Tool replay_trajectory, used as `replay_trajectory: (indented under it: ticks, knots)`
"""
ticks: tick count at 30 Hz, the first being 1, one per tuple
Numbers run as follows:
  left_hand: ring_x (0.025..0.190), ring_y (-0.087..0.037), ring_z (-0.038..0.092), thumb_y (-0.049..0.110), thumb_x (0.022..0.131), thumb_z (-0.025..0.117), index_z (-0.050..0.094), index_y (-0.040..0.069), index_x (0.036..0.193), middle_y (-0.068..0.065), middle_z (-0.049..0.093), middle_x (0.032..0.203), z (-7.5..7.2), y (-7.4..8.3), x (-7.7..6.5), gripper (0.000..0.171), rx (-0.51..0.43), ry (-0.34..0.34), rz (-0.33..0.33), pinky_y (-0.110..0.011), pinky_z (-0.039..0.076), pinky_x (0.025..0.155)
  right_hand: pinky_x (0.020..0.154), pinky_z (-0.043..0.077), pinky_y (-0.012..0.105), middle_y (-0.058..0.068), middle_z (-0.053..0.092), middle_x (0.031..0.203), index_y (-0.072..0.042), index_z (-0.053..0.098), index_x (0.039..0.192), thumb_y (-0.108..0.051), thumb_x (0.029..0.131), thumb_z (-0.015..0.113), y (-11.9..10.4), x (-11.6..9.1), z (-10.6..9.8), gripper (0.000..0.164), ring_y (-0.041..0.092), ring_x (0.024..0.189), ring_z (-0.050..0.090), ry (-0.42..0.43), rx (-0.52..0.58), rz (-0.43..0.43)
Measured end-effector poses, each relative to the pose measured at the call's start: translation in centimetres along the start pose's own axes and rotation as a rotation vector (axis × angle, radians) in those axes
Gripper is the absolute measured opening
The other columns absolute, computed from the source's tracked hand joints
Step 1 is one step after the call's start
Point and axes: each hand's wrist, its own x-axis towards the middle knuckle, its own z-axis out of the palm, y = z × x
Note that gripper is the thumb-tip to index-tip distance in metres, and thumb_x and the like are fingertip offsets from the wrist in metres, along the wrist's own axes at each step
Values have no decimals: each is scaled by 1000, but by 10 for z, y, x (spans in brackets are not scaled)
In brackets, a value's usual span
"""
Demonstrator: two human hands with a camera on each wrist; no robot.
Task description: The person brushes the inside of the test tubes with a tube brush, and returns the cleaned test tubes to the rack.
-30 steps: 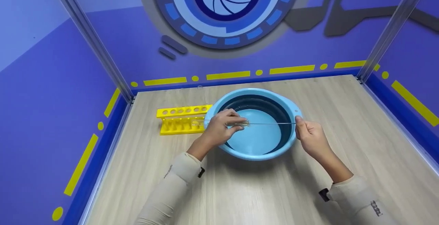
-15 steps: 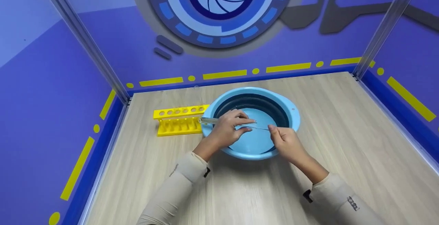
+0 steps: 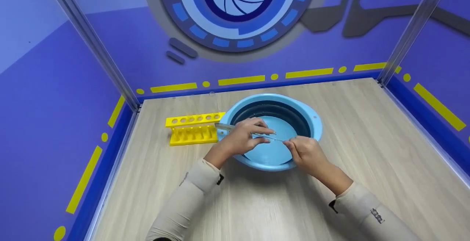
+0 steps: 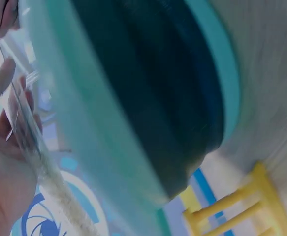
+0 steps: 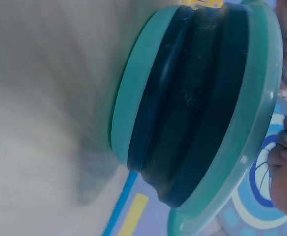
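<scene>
Over the light blue basin (image 3: 271, 167), my left hand (image 3: 242, 136) holds a clear glass test tube (image 3: 224, 126) between thumb and fingers. The tube lies nearly level, its rounded end pointing left past the basin rim. Pale bristles of a test tube brush (image 4: 62, 194) show inside the tube in the left wrist view. My right hand (image 3: 306, 153) grips the brush's thin wire handle (image 3: 277, 139) with curled fingers, close to the tube's mouth. My left fingers partly hide the tube's middle and mouth.
A yellow test tube rack (image 3: 194, 136) stands on the wooden table (image 3: 154, 189) just left of the basin. Faint clear glassware (image 3: 208, 103) is behind the rack. Blue printed panels (image 3: 249, 64) enclose the table's back and sides.
My right hand has moved left toward my left hand, and less of the brush's wire shows between them. The tube has tilted slightly, its rounded end now higher in the head view.
</scene>
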Motion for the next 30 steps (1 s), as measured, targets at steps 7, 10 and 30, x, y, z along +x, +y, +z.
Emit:
replay_trajectory:
  ticks: [7,10,30]
  knots:
    - [92,-17,65,25,102,74,79,20,131,-5,76,110,-24,5,8,29,-90,-172,-2,-30,56,79,51,40,21,0,46,56,-6,60,74,-35,113,52,12,11,-2,49,13,53,44,141,-140,-409]
    - [87,-11,61,27,104,71,77,21,133,-2,75,104,-27,5,11,30,-102,-232,-26,-23,53,76,51,40,21,2,46,56,-6,57,70,-37,113,51,17,18,-6,53,14,53,42,152,-199,-513]
    - [85,-10,59,31,108,64,76,16,134,-1,78,114,-16,9,19,32,-136,-175,-41,-19,50,74,50,38,15,-5,42,55,-11,58,67,-11,109,59,16,17,-31,42,2,52,42,-101,152,31]
